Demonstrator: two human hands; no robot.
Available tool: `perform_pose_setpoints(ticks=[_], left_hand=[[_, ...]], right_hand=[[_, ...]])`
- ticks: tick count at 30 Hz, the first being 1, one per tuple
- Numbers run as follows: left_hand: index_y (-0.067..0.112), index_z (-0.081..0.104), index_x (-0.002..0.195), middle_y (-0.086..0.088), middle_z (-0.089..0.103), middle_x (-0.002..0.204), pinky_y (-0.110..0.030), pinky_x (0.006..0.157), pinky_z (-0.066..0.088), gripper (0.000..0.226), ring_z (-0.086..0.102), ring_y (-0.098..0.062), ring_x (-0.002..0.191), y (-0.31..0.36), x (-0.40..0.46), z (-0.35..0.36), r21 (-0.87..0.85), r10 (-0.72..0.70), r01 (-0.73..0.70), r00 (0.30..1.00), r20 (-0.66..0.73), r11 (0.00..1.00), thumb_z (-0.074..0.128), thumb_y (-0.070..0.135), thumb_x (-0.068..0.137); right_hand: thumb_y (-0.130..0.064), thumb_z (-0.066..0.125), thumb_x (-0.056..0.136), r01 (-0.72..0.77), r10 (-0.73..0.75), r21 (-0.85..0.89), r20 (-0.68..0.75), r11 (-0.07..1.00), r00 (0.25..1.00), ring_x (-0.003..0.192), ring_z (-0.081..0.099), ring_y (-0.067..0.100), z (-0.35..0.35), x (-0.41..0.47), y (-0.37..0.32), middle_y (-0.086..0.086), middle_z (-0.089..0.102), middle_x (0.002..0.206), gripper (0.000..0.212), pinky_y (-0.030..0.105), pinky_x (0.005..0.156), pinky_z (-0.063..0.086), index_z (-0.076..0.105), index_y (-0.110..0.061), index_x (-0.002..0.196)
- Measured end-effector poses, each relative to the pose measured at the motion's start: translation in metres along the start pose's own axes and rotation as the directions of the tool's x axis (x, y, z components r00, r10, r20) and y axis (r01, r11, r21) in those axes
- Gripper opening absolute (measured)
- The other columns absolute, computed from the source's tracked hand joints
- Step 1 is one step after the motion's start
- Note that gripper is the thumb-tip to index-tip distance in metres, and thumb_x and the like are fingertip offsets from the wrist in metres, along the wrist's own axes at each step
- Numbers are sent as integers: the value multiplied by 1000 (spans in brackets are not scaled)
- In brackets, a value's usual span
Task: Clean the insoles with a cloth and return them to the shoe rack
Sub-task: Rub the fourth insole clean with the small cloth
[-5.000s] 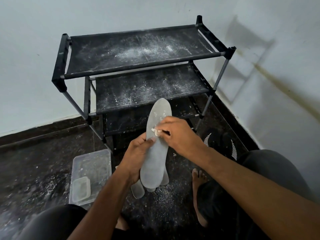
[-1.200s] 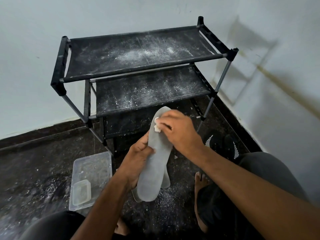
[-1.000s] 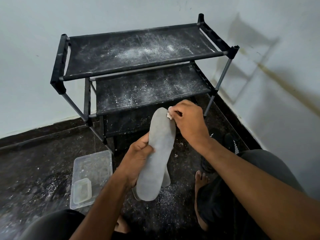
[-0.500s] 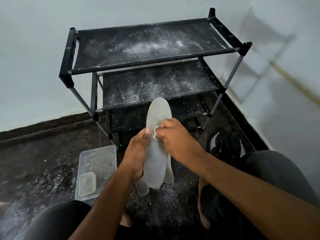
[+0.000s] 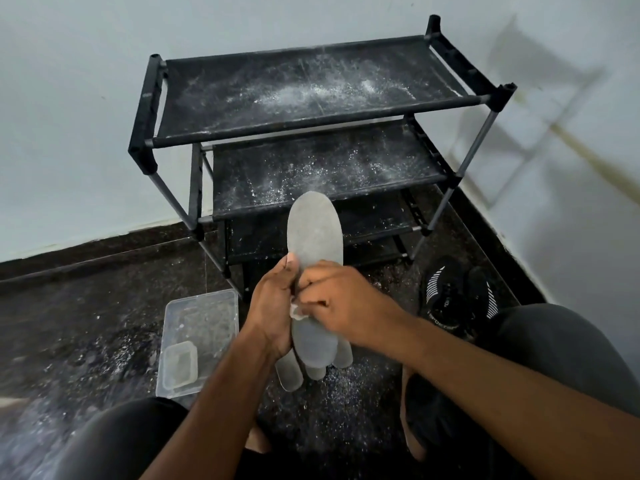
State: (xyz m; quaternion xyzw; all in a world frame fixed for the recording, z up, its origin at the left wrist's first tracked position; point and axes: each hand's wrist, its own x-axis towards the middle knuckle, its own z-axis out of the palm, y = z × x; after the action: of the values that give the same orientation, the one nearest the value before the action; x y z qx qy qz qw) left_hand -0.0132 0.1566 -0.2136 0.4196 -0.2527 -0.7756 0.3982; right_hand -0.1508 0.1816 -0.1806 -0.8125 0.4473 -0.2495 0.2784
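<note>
Our fingers (image 5: 277, 289) on the left hand (image 5: 272, 306) wrap the middle of a bunch of insoles, thumb laid along the front one, so the stack stays upright and steady; the right hand (image 5: 341, 306) curls around a small white cloth (image 5: 297, 311) and presses it to the front insole (image 5: 315, 237) at mid-length, which we take as wiping under way. The shoe rack (image 5: 311, 133) stands in the corner of the floor against the walls, its shelves dusted with white powder and holding nothing we can see. A clear tub (image 5: 199, 327) with a smaller tub inside it sits on the floor left of our hands, a black shoe (image 5: 446, 299) to the right. Other insoles (image 5: 289, 374) poke out below the grip, probably awaiting their turn.
</note>
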Motion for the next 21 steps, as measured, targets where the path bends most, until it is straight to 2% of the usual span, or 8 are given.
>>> perform_pose_setpoints(ticks=[4,7,9,12,15,17,19,21], left_hand=[[1,57,138,-18,70,114,-43,84,58,44,69,-29,99,2,-2,2,-33,2,0,999,42,999,50,29,104],[1,54,142,-17,70,113,-46,88,57,44,68,-29,99,0,0,3,-24,-28,28,999,16,999,44,29,110],[-1,52,144,-19,69,116,-47,93,55,49,68,-30,102,-2,1,0,-24,-43,43,999,-5,999,47,33,109],[0,54,142,-19,69,115,-43,84,60,48,68,-29,99,1,0,1,-42,-59,60,998,28,997,46,35,110],[3,60,131,-18,70,111,-44,90,60,38,69,-28,98,3,1,4,-69,-41,45,998,54,997,43,30,110],[3,61,133,-20,69,115,-47,96,55,40,69,-30,101,1,1,2,-45,-48,49,999,22,998,46,31,109],[4,60,137,-20,69,118,-46,88,58,46,69,-31,100,1,0,0,-15,-78,78,997,-2,997,49,37,107],[3,59,139,-21,68,120,-44,82,61,48,69,-31,101,3,0,1,-28,-92,93,995,32,995,47,39,108]], right_hand=[[-19,69,87,-97,68,-116,-230,989,971,85,49,11,-19,7,18,-1,61,83,11,17,78,38,76,-10,86],[-4,70,82,-40,26,-139,-103,989,994,81,47,9,-1,2,5,2,62,80,5,6,79,32,74,-6,79],[2,68,79,-15,14,-20,-33,1000,999,79,50,12,2,1,3,6,63,78,6,10,76,36,73,-1,75],[-8,69,83,-44,37,-52,-115,998,993,82,52,13,-7,6,14,3,62,80,7,20,77,40,76,-5,81],[-4,66,83,-19,3,-125,-129,992,992,83,47,12,0,5,9,2,59,79,9,21,76,40,71,-6,76],[-3,65,82,-4,1,-58,-54,998,999,80,50,11,4,2,2,2,60,78,10,24,75,43,70,-3,74],[-5,68,83,-59,60,61,-10,996,998,78,55,8,-4,3,3,0,63,80,8,24,74,46,74,-3,78],[-7,67,84,-57,59,24,-70,998,996,80,53,8,-11,6,8,0,62,81,9,19,75,41,75,-5,81]])
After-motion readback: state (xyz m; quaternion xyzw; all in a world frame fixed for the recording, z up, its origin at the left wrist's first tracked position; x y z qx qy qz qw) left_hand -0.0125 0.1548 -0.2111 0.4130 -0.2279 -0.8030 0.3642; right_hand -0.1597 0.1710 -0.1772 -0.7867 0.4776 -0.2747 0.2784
